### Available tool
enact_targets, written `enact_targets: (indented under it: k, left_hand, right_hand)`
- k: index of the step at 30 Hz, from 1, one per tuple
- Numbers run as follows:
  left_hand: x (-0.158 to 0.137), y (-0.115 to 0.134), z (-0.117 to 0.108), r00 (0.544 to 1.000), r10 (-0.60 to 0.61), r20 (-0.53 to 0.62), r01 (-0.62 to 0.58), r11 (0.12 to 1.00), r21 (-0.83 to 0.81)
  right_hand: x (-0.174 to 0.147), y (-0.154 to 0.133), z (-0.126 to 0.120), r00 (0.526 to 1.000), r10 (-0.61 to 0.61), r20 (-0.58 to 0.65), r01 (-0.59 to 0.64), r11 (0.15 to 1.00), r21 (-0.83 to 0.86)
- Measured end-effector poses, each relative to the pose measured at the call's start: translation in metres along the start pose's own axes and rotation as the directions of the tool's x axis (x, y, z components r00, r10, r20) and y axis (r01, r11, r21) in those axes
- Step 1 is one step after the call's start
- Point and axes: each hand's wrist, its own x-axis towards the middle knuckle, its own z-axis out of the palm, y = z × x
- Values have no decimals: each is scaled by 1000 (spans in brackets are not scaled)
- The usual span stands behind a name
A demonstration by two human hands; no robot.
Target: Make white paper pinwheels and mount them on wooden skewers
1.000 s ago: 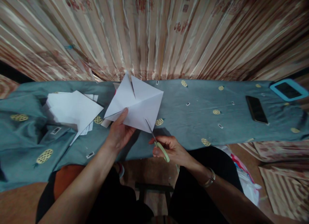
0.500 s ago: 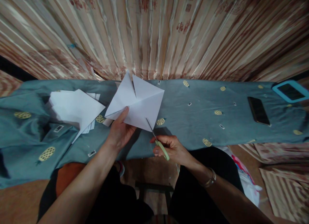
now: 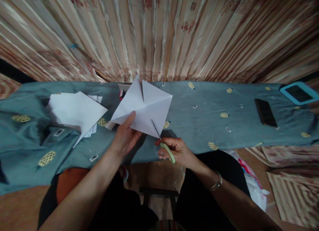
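A white sheet of paper (image 3: 152, 109), creased and slit from its far corner and its left corner, is held above the table. My left hand (image 3: 127, 138) grips its near left edge, thumb on top and fingers underneath. Pale green-handled scissors (image 3: 167, 151) are in my right hand (image 3: 176, 151), the fingers closed round the handles. Their blades lie at the paper's near corner, the upper blade over its surface. To the left, a stack of white paper pieces (image 3: 72, 109) rests on the tablecloth.
A grey-blue cloth with pineapple prints covers the table (image 3: 199, 131). At the right lie a dark phone (image 3: 265, 112) and a blue-framed device (image 3: 300, 93). Partly behind the paper is a small box (image 3: 122, 91). A pleated curtain (image 3: 159, 35) hangs along the far edge.
The paper has shifted slightly right and nearer, with my left hand on it. More of the small box shows behind it. My right hand and the scissors have barely moved.
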Motion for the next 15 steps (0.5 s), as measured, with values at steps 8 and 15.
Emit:
enact_targets:
  k: [8, 15]
  left_hand:
    - [-1, -1, -1, 999, -36, 10, 37, 998, -45]
    - [1, -1, -3, 1000, -8, 12, 8, 1000, -30]
  right_hand:
    - [-1, -2, 0, 1000, 12, -17, -12, 1000, 14]
    - [0, -6, 3, 999, 32, -40, -32, 999, 18]
